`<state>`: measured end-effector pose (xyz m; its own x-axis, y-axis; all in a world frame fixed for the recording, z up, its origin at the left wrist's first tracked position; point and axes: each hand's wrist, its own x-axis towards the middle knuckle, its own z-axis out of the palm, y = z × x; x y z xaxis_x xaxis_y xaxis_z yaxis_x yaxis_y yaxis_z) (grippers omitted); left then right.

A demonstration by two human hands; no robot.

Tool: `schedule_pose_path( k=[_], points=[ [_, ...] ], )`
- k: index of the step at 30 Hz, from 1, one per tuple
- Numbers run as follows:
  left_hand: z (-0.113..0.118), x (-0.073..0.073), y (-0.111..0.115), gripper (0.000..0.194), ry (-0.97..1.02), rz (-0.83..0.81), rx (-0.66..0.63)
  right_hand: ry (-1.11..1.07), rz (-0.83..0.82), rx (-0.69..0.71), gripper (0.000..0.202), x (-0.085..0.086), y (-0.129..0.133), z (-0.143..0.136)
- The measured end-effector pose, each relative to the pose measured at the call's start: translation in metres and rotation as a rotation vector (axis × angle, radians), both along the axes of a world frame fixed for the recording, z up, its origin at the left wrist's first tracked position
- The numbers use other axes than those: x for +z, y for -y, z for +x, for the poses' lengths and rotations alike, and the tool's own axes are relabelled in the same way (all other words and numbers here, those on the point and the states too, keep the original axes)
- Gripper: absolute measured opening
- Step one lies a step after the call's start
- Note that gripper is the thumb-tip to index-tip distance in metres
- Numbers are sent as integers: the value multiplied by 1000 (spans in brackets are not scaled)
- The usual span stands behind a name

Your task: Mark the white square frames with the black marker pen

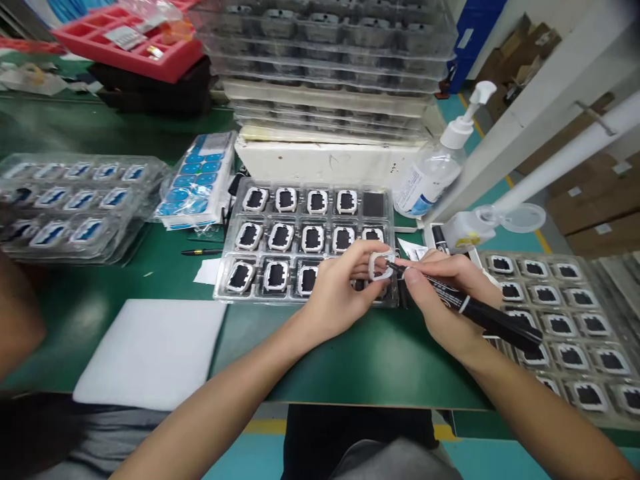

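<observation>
Between the thumb and fingers of my left hand (343, 283) is a small white watch-case-like frame (374, 267), raised over the near right corner of a clear plastic tray (223, 267). My right hand (453, 300) grips a black marker pen (480, 313), its tip at the frame's right side; whether it touches, I cannot tell. In the tray sit rows of similar white frames with dark centres, such as one frame (277, 275). A dark square pad (373, 204) shows in the far right pocket. My hands hide part of the near row.
Stacked trays (325, 53) stand behind. A pump bottle (433, 170) and a smaller white bottle (467, 230) are at the right, near another filled tray (565, 327). On the left lie a white foam sheet (150, 353), blue-filmed parts in trays (85, 207) and another person's arm (17, 313).
</observation>
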<state>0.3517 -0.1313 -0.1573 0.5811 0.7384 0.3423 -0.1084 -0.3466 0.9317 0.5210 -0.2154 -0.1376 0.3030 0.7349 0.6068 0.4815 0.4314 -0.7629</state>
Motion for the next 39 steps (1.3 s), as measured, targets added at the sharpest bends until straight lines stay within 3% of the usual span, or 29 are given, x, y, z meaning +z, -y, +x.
schedule_pose_path(
  k=[20, 39],
  points=[
    [1, 0, 3, 30, -36, 129, 47, 26, -38, -61, 4, -1, -2, -1],
    [-2, -2, 5, 34, -118, 224, 104, 30, -41, -30, 7, 1, -1, -1]
  ],
)
